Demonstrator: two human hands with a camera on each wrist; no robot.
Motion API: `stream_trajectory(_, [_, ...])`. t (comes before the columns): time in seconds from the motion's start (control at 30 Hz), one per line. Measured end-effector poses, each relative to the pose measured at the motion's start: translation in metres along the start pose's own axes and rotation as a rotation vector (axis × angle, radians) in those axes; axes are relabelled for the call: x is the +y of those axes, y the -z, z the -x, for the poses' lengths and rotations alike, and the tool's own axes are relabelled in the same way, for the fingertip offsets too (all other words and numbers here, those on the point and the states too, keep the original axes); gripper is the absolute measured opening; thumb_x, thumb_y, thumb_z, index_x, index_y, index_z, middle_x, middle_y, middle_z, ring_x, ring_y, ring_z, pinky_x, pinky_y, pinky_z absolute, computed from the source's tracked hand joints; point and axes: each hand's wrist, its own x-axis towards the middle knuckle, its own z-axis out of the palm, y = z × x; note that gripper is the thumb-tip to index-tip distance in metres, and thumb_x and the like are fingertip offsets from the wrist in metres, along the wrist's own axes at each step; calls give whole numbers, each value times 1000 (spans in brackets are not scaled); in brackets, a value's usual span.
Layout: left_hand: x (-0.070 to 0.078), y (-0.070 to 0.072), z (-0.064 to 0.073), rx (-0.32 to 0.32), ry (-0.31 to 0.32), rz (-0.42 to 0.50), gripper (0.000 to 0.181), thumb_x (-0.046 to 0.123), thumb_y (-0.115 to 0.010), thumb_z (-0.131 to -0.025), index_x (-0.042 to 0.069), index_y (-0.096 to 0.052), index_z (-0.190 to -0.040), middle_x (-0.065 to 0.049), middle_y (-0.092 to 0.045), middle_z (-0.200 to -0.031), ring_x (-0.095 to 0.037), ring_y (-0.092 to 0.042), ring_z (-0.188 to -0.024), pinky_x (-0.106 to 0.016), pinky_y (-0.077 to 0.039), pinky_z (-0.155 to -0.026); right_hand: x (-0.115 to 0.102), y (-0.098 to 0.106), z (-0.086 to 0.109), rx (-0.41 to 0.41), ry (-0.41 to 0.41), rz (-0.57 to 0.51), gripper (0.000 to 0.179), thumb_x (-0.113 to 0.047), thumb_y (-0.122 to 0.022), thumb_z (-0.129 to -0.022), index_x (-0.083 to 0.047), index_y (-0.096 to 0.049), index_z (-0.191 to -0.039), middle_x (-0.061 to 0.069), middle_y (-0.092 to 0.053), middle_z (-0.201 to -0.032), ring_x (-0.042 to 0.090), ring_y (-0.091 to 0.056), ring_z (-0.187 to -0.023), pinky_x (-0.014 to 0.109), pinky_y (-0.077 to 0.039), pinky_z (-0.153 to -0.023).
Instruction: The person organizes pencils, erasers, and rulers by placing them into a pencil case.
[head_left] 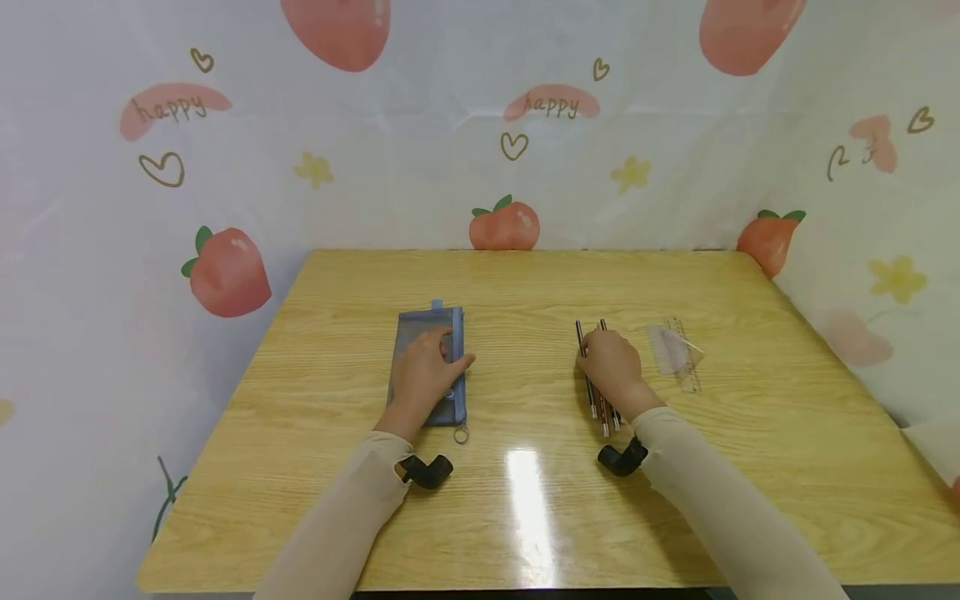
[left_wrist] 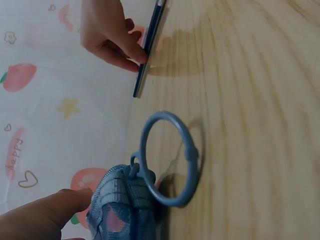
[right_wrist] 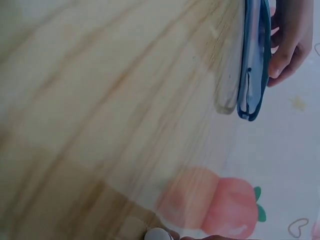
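The pencils (head_left: 603, 410) lie bunched right of centre on the tabletop (head_left: 517, 292), roughly parallel — probably so one grip can gather them. The right hand (head_left: 611, 367) has its fingers clamped there; how many it pinches, I cannot tell. Left, the zip pouch (head_left: 412, 329) lies flat, perhaps steadied by the left hand (head_left: 423, 367), thumb and forefinger apart over it. The pencils look slim, mostly dark, pale-ended; the pouch is blue mesh, its ring (left_wrist: 192, 175) nearest. Far right — a clear set square (head_left: 662, 346) overlapping a ruler (head_left: 690, 379).
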Motion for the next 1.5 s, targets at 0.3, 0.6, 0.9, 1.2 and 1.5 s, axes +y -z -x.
stream_trajectory(0.3, [-1, -5, -2, 0, 14, -19, 54, 48, -64, -73, 20, -58, -119, 8, -52, -73, -10, -48, -59, -28, -41, -45, -11, 0, 2, 5, 23, -44, 16, 1, -58, -80, 1, -59, -64, 11, -58, -62, 17, -49, -47, 25, -40, -38])
stream_trajectory(0.6, [0, -7, -2, 19, 25, 29, 50, 38, -65, -73, 20, -59, -118, 9, -51, -71, -11, -48, -58, -28, -39, -43, -14, -2, 1, 0, 9, -55, 17, 3, -54, -80, -1, -55, -63, 9, -54, -58, 18, -45, -46, 24, -36, -37])
stream_trajectory(0.9, [2, -5, 0, 54, 14, 99, 44, 33, -67, -74, 18, -62, -115, 7, -52, -72, -12, -47, -56, -27, -39, -43, -16, -4, -3, 9, 16, -1, 11, 4, -55, -77, 2, -56, -66, 13, -56, -61, 19, -48, -47, 26, -40, -38])
stream_trajectory(1.2, [0, -6, -1, 76, 18, 159, 41, 31, -67, -76, 16, -63, -114, 6, -53, -79, -12, -48, -60, -26, -42, -48, -16, -3, -3, -39, -28, -54, 14, 2, -59, -74, -2, -53, -62, 8, -52, -55, 19, -44, -46, 26, -36, -40])
stream_trajectory(1.5, [2, -5, 1, 108, 23, 211, 37, 27, -66, -77, 16, -64, -111, 4, -55, -80, -12, -46, -56, -25, -40, -42, -12, -5, -5, -70, -60, -158, 24, -7, -67, -75, 6, -63, -94, 13, -63, -76, 18, -53, -57, 29, -49, -52])
